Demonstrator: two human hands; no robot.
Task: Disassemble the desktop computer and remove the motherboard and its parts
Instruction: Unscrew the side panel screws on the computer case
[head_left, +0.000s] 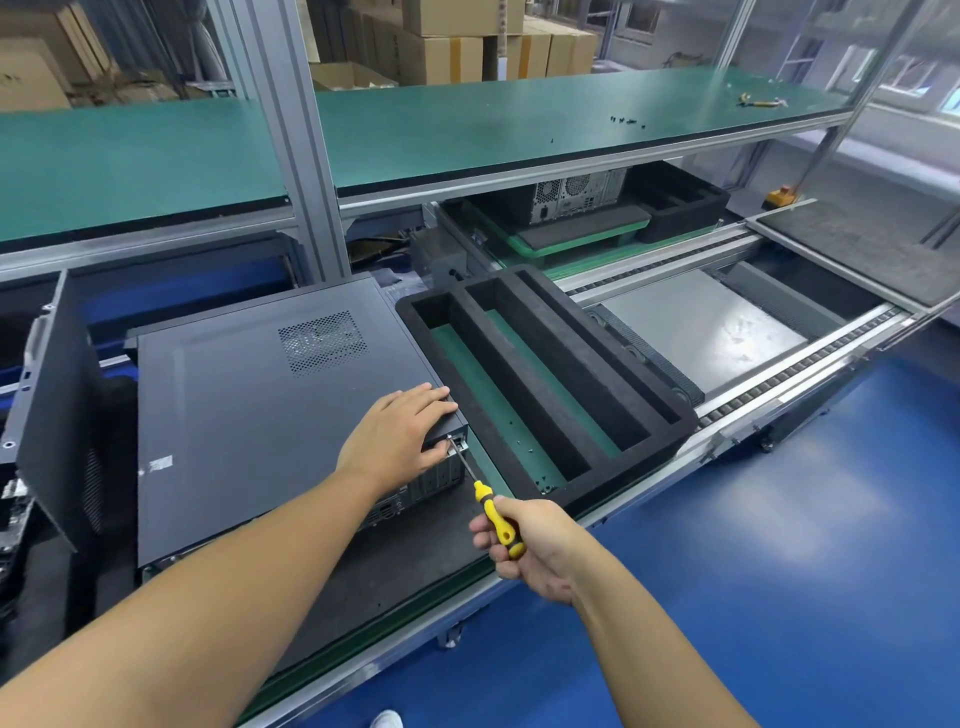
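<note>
A dark grey desktop computer case (249, 415) lies on its side on the bench, its side panel with a vent grille facing up. My left hand (400, 431) rests on the case's near right corner, fingers flat on top and thumb against the rear face. My right hand (530, 545) grips a yellow-and-black screwdriver (496, 517). Its thin shaft points up and left, and its tip touches a screw at the top corner of the case's rear face, just beside my left thumb.
A black foam tray (550, 384) with long slots sits right of the case. A loose dark panel (57, 405) leans at the left. A second computer (576, 195) stands on the conveyor behind. Small screws (626, 121) lie on the green upper shelf (156, 150).
</note>
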